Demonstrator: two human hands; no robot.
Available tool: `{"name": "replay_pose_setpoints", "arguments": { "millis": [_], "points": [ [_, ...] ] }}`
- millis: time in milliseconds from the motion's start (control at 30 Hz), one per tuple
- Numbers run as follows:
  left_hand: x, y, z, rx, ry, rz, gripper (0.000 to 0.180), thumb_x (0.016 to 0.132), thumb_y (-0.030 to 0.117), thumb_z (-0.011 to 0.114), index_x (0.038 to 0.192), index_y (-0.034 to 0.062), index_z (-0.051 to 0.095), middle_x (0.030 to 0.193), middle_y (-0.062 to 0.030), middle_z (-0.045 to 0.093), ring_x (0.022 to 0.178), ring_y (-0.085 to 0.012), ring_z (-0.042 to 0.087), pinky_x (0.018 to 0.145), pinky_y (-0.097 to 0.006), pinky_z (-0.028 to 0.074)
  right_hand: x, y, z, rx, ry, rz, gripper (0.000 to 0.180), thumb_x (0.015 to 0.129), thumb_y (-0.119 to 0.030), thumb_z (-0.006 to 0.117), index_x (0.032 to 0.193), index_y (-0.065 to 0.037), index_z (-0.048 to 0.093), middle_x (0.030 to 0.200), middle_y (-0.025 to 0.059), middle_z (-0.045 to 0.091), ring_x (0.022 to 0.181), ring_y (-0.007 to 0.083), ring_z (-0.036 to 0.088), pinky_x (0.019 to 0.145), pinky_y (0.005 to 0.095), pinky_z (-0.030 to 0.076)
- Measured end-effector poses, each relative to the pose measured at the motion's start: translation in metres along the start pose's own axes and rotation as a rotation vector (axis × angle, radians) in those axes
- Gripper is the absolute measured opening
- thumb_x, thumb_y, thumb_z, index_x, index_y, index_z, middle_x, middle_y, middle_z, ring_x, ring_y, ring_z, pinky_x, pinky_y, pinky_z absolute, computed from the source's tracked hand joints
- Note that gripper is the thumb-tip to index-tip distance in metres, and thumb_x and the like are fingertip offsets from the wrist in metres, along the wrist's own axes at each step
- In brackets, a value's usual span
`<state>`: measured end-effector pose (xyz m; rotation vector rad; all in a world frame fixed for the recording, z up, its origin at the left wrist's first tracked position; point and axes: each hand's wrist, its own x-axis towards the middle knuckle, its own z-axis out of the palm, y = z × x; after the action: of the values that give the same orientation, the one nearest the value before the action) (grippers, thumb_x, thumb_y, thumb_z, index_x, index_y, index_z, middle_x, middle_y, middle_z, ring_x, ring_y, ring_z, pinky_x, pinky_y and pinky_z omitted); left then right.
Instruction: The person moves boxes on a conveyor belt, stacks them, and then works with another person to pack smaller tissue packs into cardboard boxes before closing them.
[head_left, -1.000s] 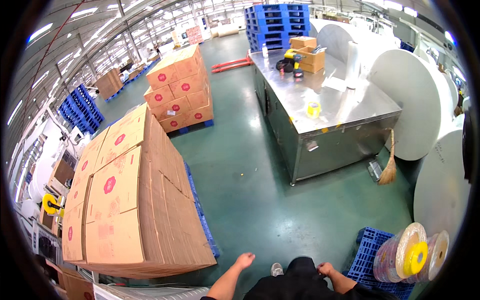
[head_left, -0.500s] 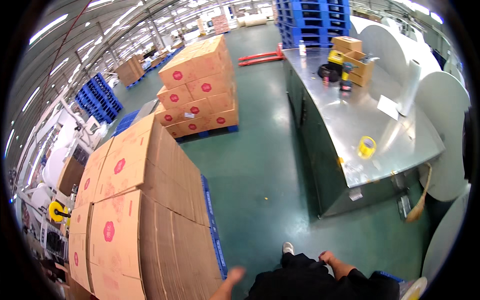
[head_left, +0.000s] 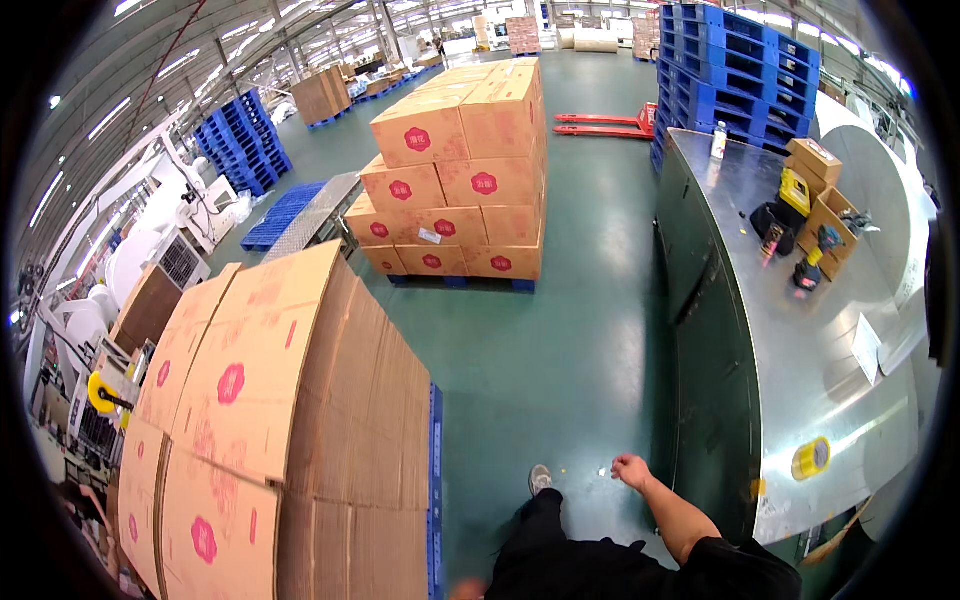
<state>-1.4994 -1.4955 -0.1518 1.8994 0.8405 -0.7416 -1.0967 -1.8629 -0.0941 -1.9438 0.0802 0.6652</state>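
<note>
My right hand (head_left: 630,471) swings forward over the green floor beside the dark cabinet side of the workbench (head_left: 715,300). Its fingers are loosely bent, with nothing visible in them. At the lower edge, my left hand (head_left: 468,590) is blurred and mostly cut off, close to a blue pallet (head_left: 435,500). On that pallet stand flattened brown cartons (head_left: 365,400) with red emblems, stacked high. Neither hand touches the cartons or the bench. One of my shoes (head_left: 540,478) shows on the floor ahead.
Ahead stands a pallet of closed cartons (head_left: 480,200), with a red pallet jack (head_left: 610,125) and stacked blue pallets (head_left: 735,75) beyond. The metal bench carries yellow tape (head_left: 810,458), a cordless drill (head_left: 815,258) and an open box (head_left: 830,225). A person's arm shows at lower left.
I have moved forward, and the view has turned left. The carton stack ahead is nearer. My right hand has swung forward; my left has dropped back toward the lower edge.
</note>
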Motion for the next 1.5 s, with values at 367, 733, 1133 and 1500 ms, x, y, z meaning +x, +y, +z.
{"name": "replay_pose_setpoints", "arguments": {
  "millis": [367,733,1133,1500],
  "points": [
    [0.272,0.374,-0.274,-0.044,0.323,0.358,0.034,0.090,0.032,0.057,0.106,0.0027,0.066,0.098,-0.0155,0.070,0.093,-0.0284,0.068,0.082,-0.037,0.052,0.141,-0.023,-0.036,0.157,0.111,0.456,0.014,0.088,-0.008,0.050,0.093,-0.003,0.062,0.077,0.0074,0.066,0.059,0.0200,0.064,0.050,0.0310,0.048],
    [0.401,0.552,-0.352,0.231,-0.160,0.537,0.046,0.094,0.043,0.055,0.117,0.0041,0.063,0.108,-0.0127,0.068,0.100,-0.0265,0.064,0.088,-0.037,0.050,0.428,-0.084,-0.016,-0.303,-0.203,0.421,0.018,0.076,-0.013,0.068,0.093,-0.008,0.068,0.096,0.0027,0.070,0.090,0.0212,0.066,0.073,0.0352,0.055],
    [0.366,0.723,-0.682,0.001,0.502,0.596,0.039,0.095,0.030,0.056,0.122,0.0023,0.056,0.116,-0.0168,0.062,0.107,-0.0338,0.059,0.090,-0.041,0.048,0.841,-0.522,0.144,-0.359,-0.221,-0.140,0.015,0.085,-0.013,0.056,0.081,-0.002,0.066,0.074,0.0108,0.067,0.069,0.0195,0.067,0.062,0.0333,0.053],
    [0.288,0.635,-0.860,0.308,0.903,0.040,0.045,0.094,0.036,0.055,0.126,0.0042,0.052,0.117,-0.0116,0.058,0.106,-0.0299,0.058,0.090,-0.041,0.046,0.897,-0.710,0.394,-0.552,-0.875,0.020,0.011,0.091,-0.010,0.053,0.092,-0.003,0.061,0.079,0.0084,0.064,0.068,0.0196,0.064,0.055,0.0313,0.050]
  ]
}}
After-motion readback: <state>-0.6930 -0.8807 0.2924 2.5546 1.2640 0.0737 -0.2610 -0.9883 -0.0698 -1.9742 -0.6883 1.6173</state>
